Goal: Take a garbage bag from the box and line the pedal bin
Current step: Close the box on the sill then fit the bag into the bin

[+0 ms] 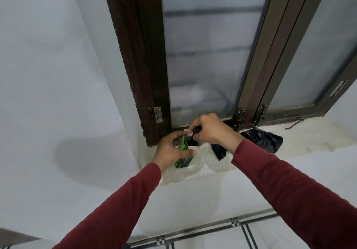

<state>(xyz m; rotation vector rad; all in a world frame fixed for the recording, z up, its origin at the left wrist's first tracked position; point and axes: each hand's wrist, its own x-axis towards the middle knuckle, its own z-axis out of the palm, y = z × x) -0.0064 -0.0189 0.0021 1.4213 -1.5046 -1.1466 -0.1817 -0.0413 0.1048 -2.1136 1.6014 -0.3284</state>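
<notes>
- Holding the green box [182,153] steady is the left hand's [172,152] job; its fingers wrap the box, which stands on the window sill [309,135] close to the corner of the dark window frame [146,75].
- The right hand [210,131] is just above the open top of the box. Its fingertips are pinched tight on something thin and dark, most likely the garbage bag [195,131] coming out.
- The bag is thin. If the pull is too quick, it could rip, or more bags could come out with it.
- The box looks light. If the left hand lets go a bit, the box could lift up with the bag or tip over on the sill.
- The box is near the front edge of the sill. A hard tug could slide it off and down to the floor.
- A loose black plastic bag [264,139] lies on the sill, to the right of the box. The right arm crosses over part of it and could drag it off.
- The pedal bin is not in sight, so I cannot tell where it is.
</notes>
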